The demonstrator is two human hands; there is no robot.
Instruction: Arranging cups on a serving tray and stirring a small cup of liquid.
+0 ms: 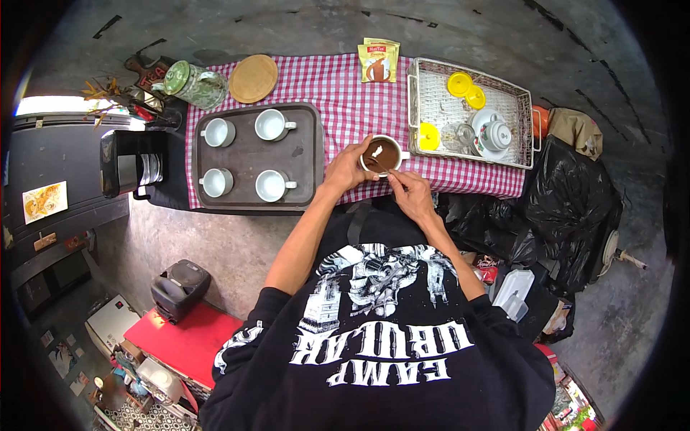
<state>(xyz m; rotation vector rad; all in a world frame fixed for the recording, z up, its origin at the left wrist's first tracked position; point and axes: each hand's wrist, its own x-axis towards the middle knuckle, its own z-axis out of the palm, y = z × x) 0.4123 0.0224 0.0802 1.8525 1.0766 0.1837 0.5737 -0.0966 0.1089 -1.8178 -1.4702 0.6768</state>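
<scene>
A large white cup (401, 155) of brown drink stands at the front of the checked cloth (345, 97), its handle pointing right. My left hand (347, 166) grips the cup's left side, fingers along the far rim and thumb at the near side. In my right hand (412, 192) is a thin metal spoon (381, 166), held between thumb and fingers. Its lower end dips into the brown drink (389, 151), so the bowl of the spoon is hidden. A bright white patch shows on the drink's surface. To the left, several small white cups (271, 186) stand on a dark brown tray (250, 156).
At right is a white wicker basket (431, 70) with yellow lids (460, 84), a glass jar (458, 136) and a lidded china pot (496, 134). Yellow drink packets (378, 63) lie behind. A green enamel pot (199, 86) and round wooden board (253, 78) stand back left. Black plastic bags (571, 199) crowd the right.
</scene>
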